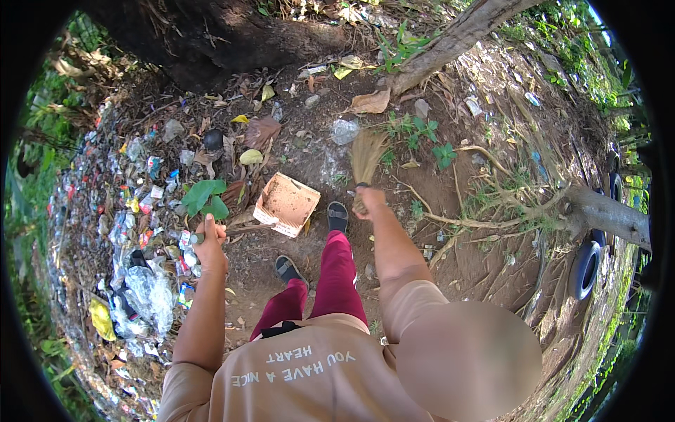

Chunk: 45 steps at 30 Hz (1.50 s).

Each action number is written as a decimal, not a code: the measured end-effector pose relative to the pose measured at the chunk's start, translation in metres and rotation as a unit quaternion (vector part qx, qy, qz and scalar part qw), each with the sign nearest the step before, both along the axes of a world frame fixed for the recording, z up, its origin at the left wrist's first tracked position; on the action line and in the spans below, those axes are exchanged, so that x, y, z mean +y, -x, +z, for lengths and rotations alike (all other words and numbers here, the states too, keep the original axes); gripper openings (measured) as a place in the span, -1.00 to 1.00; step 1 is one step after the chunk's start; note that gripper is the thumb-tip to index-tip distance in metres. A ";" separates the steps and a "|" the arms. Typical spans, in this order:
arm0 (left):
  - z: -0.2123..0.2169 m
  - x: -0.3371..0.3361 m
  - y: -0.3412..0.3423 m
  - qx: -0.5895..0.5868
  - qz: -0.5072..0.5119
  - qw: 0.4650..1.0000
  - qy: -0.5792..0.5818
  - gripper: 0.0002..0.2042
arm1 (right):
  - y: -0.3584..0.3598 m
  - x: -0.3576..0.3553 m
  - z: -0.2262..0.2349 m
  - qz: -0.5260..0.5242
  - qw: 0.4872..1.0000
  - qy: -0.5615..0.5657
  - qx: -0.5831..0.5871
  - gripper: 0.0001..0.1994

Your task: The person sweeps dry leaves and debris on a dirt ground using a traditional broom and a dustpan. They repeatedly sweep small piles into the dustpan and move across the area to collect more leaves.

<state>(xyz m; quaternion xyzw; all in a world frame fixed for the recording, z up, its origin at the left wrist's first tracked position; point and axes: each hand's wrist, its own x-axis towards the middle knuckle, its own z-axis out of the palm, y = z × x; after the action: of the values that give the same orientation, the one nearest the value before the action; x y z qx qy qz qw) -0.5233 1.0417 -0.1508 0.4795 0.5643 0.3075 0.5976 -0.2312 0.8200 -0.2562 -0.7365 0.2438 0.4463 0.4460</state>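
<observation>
My left hand is closed round the handle of a dustpan, with the thumb lying along the grip. The pan is pale orange and box-like, held low over the dirt just ahead of my feet, with brown dirt specks inside. My right hand grips the dark-bound base of a soft straw broom. Its tan bristles fan away from me, at the ground beyond my right foot. Crumpled clear plastic lies by the left side of the bristle tips. Whether the bristles touch it I cannot tell.
Mixed plastic litter covers the ground on the left. A leaning trunk rises ahead, and another tree trunk spreads roots over the soil at right. Old tires stand at the far right. Green leaves sprout near the dustpan.
</observation>
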 end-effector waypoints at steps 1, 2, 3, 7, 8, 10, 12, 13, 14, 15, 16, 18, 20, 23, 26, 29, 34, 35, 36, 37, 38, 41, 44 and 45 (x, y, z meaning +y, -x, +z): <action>-0.003 0.001 -0.015 -0.010 0.012 1.000 0.001 -0.68 | 0.011 0.013 -0.008 0.052 0.998 0.028 0.005 -0.77; -0.004 0.000 -0.026 -0.013 0.007 1.000 0.004 -0.68 | 0.016 0.019 -0.012 0.103 0.994 0.001 0.047 -0.75; -0.004 -0.002 -0.036 -0.035 0.013 0.999 -0.002 -0.68 | 0.022 0.020 -0.012 0.152 0.981 -0.028 0.115 -0.74; -0.004 0.000 -0.082 -0.053 0.030 0.998 0.011 -0.66 | -0.006 -0.024 0.029 0.116 0.978 -0.157 0.075 -0.69; -0.003 0.004 -0.090 -0.054 0.013 0.998 0.008 -0.66 | -0.028 -0.042 0.047 0.101 0.974 -0.191 0.074 -0.68; -0.005 0.006 -0.111 -0.035 -0.015 0.999 -0.030 -0.64 | -0.070 -0.074 0.076 0.101 0.980 -0.172 0.012 -0.68; -0.007 0.006 -0.133 -0.025 -0.014 0.999 -0.029 -0.64 | -0.109 -0.082 0.085 0.038 0.991 -0.121 -0.045 -0.64; -0.009 0.005 -0.144 -0.019 -0.013 0.999 -0.028 -0.64 | -0.126 -0.079 0.083 0.010 0.992 -0.112 -0.066 -0.62; -0.012 0.005 -0.155 -0.023 -0.024 0.999 -0.044 -0.63 | -0.143 -0.069 0.076 -0.035 0.993 -0.099 -0.060 -0.66; -0.014 0.005 -0.165 -0.020 -0.030 0.999 -0.040 -0.63 | -0.157 -0.055 0.066 -0.078 0.992 -0.081 -0.048 -0.69; -0.017 0.005 -0.174 -0.016 -0.036 0.999 -0.035 -0.62 | -0.168 -0.040 0.056 -0.127 0.990 -0.043 -0.033 -0.72; -0.025 0.006 -0.191 -0.011 -0.046 0.998 -0.051 -0.62 | -0.170 -0.001 0.030 -0.117 0.993 -0.021 0.015 -0.80; -0.032 0.004 -0.204 0.006 -0.061 0.996 -0.069 -0.63 | -0.139 0.031 0.011 0.006 1.000 0.003 -0.008 -0.73; -0.038 0.004 -0.217 -0.002 -0.051 0.997 -0.058 -0.64 | -0.118 0.034 0.016 0.160 0.983 -0.050 0.076 -0.59; -0.037 0.013 -0.225 0.007 -0.075 0.996 -0.056 -0.64 | -0.134 0.019 0.045 0.220 0.964 -0.119 0.085 -0.48; -0.035 0.018 -0.232 0.048 -0.133 0.987 -0.080 -0.65 | -0.187 0.017 0.068 0.208 0.964 -0.159 0.045 -0.46; -0.028 0.020 -0.243 0.055 -0.154 0.983 -0.085 -0.61 | -0.316 0.061 0.048 0.091 0.983 -0.091 -0.131 -0.53; -0.026 0.020 -0.245 0.059 -0.158 0.981 -0.098 -0.61 | -0.338 0.075 0.036 0.070 0.981 -0.101 -0.151 -0.66; -0.025 0.020 -0.247 0.065 -0.164 0.978 -0.109 -0.61 | -0.360 0.092 0.024 0.071 0.985 -0.058 -0.148 -0.77; -0.023 0.020 -0.249 0.070 -0.172 0.975 -0.118 -0.61 | -0.373 0.111 0.009 0.076 0.988 -0.056 -0.124 -0.77; -0.020 0.021 -0.249 0.130 -0.195 0.965 -0.119 -0.60 | -0.381 0.130 -0.004 0.076 0.991 -0.041 -0.101 -0.78; -0.017 0.022 -0.256 0.135 -0.194 0.965 -0.117 -0.58 | -0.358 0.169 -0.034 0.173 0.979 0.005 -0.110 -0.71; -0.014 0.022 -0.262 0.135 -0.184 0.965 -0.125 -0.57 | -0.306 0.176 -0.035 0.325 0.945 -0.037 -0.002 -0.64; -0.013 0.023 -0.263 0.140 -0.189 0.964 -0.127 -0.57 | -0.292 0.170 -0.029 0.373 0.926 -0.043 0.028 -0.59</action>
<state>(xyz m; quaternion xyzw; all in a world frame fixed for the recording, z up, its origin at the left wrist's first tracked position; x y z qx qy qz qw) -0.2599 1.0643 -0.1638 0.6874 0.4977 0.1884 0.4943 0.0608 0.9896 -0.2855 -0.7417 -0.0553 0.6109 0.2714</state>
